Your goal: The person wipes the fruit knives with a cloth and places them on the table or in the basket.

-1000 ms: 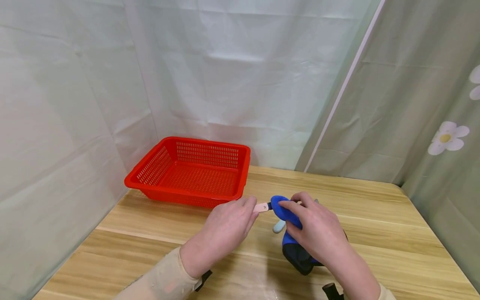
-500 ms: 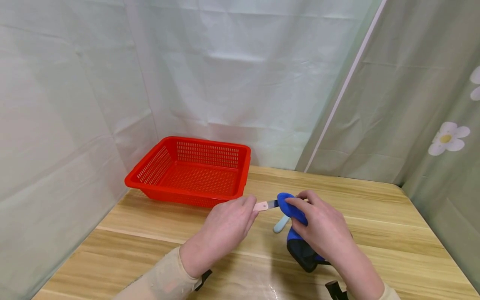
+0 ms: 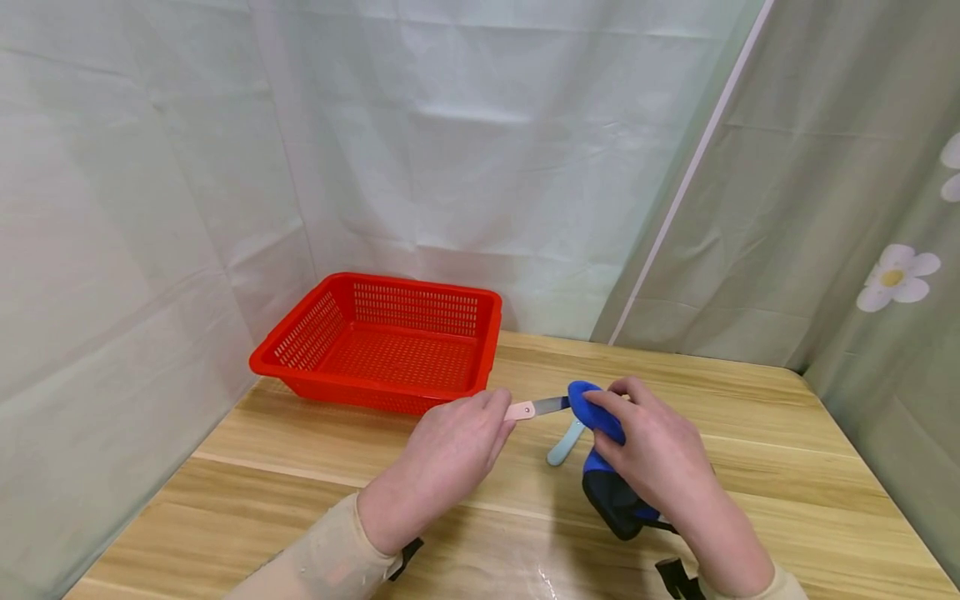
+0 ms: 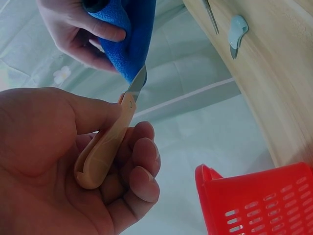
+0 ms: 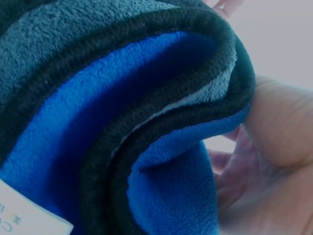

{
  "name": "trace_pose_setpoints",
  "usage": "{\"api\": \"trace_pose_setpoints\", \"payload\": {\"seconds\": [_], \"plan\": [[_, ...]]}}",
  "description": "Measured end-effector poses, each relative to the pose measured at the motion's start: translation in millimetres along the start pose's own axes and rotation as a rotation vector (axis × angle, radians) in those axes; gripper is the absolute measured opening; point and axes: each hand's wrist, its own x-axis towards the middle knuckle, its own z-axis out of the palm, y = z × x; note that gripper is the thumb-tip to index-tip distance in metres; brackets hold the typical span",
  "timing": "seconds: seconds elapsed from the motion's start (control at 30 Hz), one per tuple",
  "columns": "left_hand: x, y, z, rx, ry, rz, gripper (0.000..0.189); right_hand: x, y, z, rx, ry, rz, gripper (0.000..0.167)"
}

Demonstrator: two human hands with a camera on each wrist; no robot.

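Note:
My left hand [image 3: 457, 442] grips the pale pink handle of a folding knife [image 4: 105, 144], its blade out and pointing right. Between the fingers and thumb of my right hand [image 3: 660, 450] is a folded blue cloth [image 3: 596, 412] with dark edging, and the blade's tip end is tucked against it. In the right wrist view the cloth [image 5: 181, 191] hangs in thick folds, with a white label at lower left. Lying on the table below the cloth is a second folding knife with a light blue handle [image 3: 566, 443], partly out; its far end is hidden in the head view.
A red perforated basket [image 3: 375, 396] stands at the back left of the wooden table [image 3: 300, 483]. Pale curtains [image 3: 480, 167] enclose the back and sides. Near the light blue knife, the left wrist view shows another slim metal piece [image 4: 211, 17], cut off by the frame edge.
My right hand and the cloth have slid rightward along the blade, baring more of it. The left hand with the knife has stayed nearly still. More of the light blue handle shows.

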Motion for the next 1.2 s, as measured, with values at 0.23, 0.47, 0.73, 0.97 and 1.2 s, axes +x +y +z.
{"api": "trace_pose_setpoints", "payload": {"seconds": [0.23, 0.47, 0.73, 0.97, 1.2], "plan": [[0.2, -0.3, -0.4, -0.005, -0.015, -0.009, 0.028, -0.6, 3.6, -2.0, 0.009, 0.001, 0.030, 0.044], [-0.2, -0.7, -0.7, -0.002, 0.004, -0.004, 0.029, -1.1, 9.5, -5.0, 0.012, -0.003, 0.054, 0.044], [-0.8, -3.6, 0.7, 0.020, 0.076, 0.009, 0.024, -0.7, 9.8, -9.2, 0.022, -0.018, 0.087, 0.045], [1.2, -5.9, 1.2, 0.060, 0.114, 0.030, 0.023, -0.5, 8.6, -9.5, 0.028, -0.021, 0.079, 0.045], [2.0, -4.5, 5.1, 0.074, 0.088, 0.014, 0.024, 1.3, 8.8, -7.5, 0.016, -0.013, 0.045, 0.044]]}}
